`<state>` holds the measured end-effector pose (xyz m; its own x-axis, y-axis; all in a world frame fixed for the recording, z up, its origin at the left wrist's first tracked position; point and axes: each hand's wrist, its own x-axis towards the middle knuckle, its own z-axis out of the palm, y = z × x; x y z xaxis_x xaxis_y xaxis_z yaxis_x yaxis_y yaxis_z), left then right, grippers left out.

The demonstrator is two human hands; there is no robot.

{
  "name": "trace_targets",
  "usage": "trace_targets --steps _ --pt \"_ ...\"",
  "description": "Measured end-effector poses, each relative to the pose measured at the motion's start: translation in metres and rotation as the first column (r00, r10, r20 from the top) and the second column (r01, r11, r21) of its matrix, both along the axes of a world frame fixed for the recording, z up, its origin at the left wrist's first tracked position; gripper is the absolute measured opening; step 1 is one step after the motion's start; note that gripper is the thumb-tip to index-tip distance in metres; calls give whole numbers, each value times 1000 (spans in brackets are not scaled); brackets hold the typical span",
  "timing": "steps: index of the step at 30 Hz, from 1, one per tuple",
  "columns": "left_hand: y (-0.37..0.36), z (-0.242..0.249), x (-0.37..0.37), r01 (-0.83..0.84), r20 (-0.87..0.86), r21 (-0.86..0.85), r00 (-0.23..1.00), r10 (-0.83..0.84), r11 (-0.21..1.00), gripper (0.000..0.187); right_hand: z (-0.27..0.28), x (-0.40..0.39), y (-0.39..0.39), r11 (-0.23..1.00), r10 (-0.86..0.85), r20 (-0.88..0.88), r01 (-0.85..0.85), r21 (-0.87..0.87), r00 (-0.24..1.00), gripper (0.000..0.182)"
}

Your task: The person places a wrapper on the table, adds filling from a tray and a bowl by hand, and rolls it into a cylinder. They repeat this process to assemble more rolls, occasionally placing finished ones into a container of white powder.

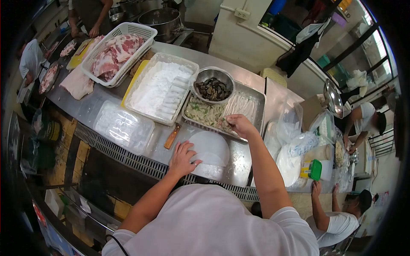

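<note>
My left hand (183, 159) rests with its fingers spread at the left edge of a thin, white, rounded sheet (209, 147) lying on the steel counter. My right hand (241, 126) is over the near side of a metal tray (259, 100), its thumb and fingers pinched together at the pale, green-flecked filling (207, 112). What the pinch holds is too small to make out. Long white strips (241, 106) lie in the tray's right part. A steel bowl (232, 77) of dark pieces (213, 88) sits at its far left corner. A wooden-handled knife (172, 135) lies beside my left hand.
Left of the metal tray, a white basin (136, 96) holds white powder and a row of white rolls (176, 97). A clear plastic container (124, 128) sits nearer. Raw meat (117, 55) fills a white basket (150, 36). A green-lidded tub (315, 170) and co-workers (341, 219) are on the right.
</note>
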<state>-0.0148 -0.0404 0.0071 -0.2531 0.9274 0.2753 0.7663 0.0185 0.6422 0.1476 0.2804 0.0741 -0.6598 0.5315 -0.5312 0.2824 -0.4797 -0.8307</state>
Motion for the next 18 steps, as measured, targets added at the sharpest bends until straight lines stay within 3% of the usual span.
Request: trace_targets --steps 2,5,6,9,11,13,14,18 --pt "-1 -6 -1 11 -8 -22 1000 -11 1000 30 43 -4 -28 999 -29 12 29 -23 1000 25" --pt "-3 -12 -6 35 19 1 999 -35 999 26 17 5 -49 895 301 135 -328 301 944 27" --pt "-2 -13 -7 31 48 -6 998 -30 1000 25 13 3 -66 894 319 166 -354 274 933 28" --pt "0 -9 -8 15 131 -23 991 -12 1000 23 -5 2 -129 635 365 269 -450 628 891 26" --pt "0 -2 -7 5 179 -34 984 1 999 22 -17 1 -160 346 413 344 -495 798 843 18" --pt "-1 -5 -9 25 150 -20 989 -22 999 22 -43 4 -178 257 397 349 -468 845 849 14" --pt "-2 -7 -10 34 135 -14 990 -32 999 21 -48 9 -183 275 353 316 -421 865 881 13" --pt "-6 -6 -13 68 126 2 990 -68 998 21 -7 13 -204 263 174 280 -319 911 944 11"
